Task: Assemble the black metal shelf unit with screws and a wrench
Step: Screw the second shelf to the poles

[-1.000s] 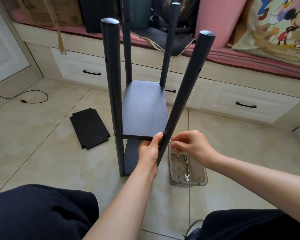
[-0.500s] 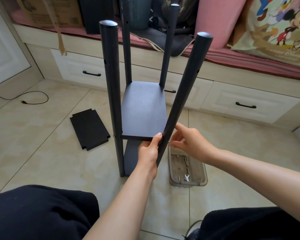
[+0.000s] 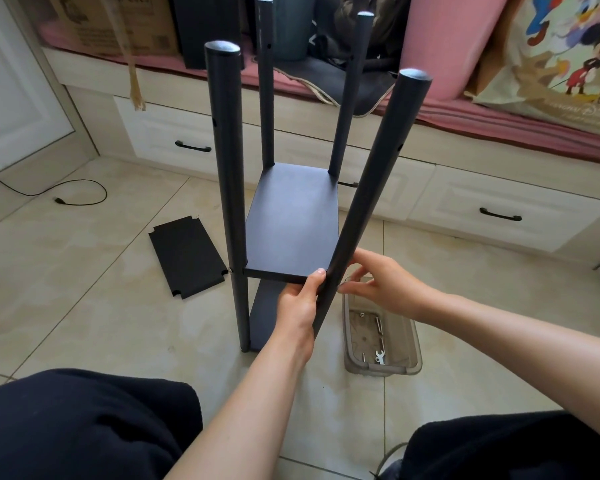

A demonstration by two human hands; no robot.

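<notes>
The shelf unit (image 3: 291,216) is standing on the floor tiles straight ahead of the person, its 4 poles pointing up and its long axis vertical. The near right pole (image 3: 368,188) is leaning, and the joint where it is meeting the upper shelf panel (image 3: 291,220) is lying between both hands. The left hand (image 3: 300,303) is wrapping the pole at the panel's corner; the right hand (image 3: 378,282) is reaching in from the pole's outer side, fingers bent, possibly pinching a screw, though I cannot tell. The tray (image 3: 416,344) holding the wrench (image 3: 379,356) is sitting just beside it, nearer the right hand. A spare panel (image 3: 186,254) is lying flat to the left.
</notes>
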